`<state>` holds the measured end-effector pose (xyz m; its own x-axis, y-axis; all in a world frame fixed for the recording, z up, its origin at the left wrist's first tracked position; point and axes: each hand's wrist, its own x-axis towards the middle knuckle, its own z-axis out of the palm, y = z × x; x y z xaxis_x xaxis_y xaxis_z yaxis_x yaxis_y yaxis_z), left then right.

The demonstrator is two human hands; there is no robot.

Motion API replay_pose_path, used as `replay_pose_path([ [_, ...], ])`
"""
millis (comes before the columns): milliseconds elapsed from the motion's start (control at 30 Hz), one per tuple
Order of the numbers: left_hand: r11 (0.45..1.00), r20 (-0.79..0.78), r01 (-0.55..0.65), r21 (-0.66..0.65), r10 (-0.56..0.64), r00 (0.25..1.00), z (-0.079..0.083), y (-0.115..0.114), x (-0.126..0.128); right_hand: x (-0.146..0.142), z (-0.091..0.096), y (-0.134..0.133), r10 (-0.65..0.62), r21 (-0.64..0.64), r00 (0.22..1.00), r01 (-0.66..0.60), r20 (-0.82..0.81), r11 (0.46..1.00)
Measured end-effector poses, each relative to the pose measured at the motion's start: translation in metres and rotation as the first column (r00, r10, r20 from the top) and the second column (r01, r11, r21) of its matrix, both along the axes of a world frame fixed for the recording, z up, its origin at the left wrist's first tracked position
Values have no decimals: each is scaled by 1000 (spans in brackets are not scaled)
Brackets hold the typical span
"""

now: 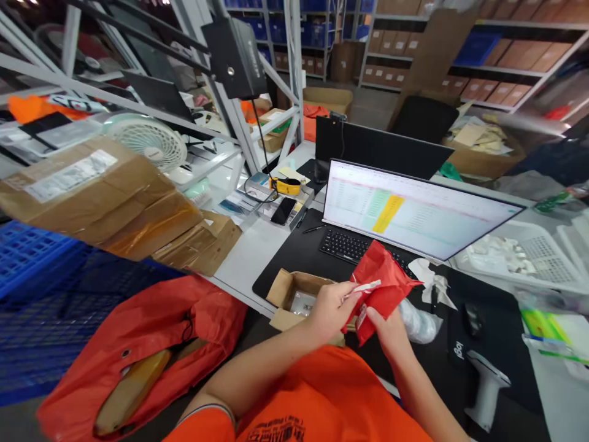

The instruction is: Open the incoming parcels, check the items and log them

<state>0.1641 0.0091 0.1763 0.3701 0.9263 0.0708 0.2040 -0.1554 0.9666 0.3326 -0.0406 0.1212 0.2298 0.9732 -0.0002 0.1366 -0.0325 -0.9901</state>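
Both hands hold a crumpled red plastic mailer bag (384, 285) over the desk's front edge. My left hand (329, 310) pinches its left side, where a white label strip (368, 286) sticks out. My right hand (389, 328) grips the bag's lower end from below. Just left of my left hand sits a small open cardboard box (286, 287) with a packet inside. The bag's contents are hidden.
A lit monitor (414, 209) and black keyboard (343, 245) stand behind the bag. A white handheld scanner (488, 387) and a mouse (469, 316) lie right. A big orange sack (138, 350), blue crates (32, 258) and brown parcels (92, 190) fill the left. A white basket (552, 258) sits far right.
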Motion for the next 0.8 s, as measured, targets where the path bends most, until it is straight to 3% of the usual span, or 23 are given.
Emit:
replay_pose_path([
  [67,1000,18,20,-19,-20,1000,5,3,9,10,-6,-2,-95,-59,983,86,-159,995],
  [133,994,80,-25,-103,33,996,8,11,13,32,-16,-4,-212,-176,900,154,-380,972],
  [200,983,137,-37,-181,63,989,13,21,15,59,-31,-11,-334,-282,810,218,-482,934],
  [300,980,122,62,-189,-39,992,24,27,21,94,-45,-37,-492,-272,808,418,-325,867],
  [367,978,-1,167,-127,-168,986,32,23,33,102,-41,-62,-597,-89,801,592,-49,801],
  [400,971,-76,222,-87,-229,971,35,20,41,102,-34,-75,-617,56,780,615,107,787],
  [433,958,-141,281,-51,-286,948,37,16,49,100,-24,-86,-599,211,759,561,256,800],
  [500,912,-221,409,-16,-403,888,38,8,67,94,-1,-102,-445,412,717,237,536,880],
  [567,850,-270,526,-16,-510,817,36,0,84,90,19,-107,-235,390,621,-124,748,913],
  [600,824,-304,566,-22,-545,781,34,-4,91,90,25,-106,-144,328,565,-239,812,914],
  [667,787,-392,616,-30,-576,717,29,-12,101,93,28,-106,10,174,487,-330,873,928],
  [700,778,-444,627,-32,-573,689,25,-16,104,95,26,-107,77,105,490,-333,869,937],
  [800,789,-598,614,-21,-502,625,10,-27,110,99,12,-120,176,-17,598,-262,782,965],
])
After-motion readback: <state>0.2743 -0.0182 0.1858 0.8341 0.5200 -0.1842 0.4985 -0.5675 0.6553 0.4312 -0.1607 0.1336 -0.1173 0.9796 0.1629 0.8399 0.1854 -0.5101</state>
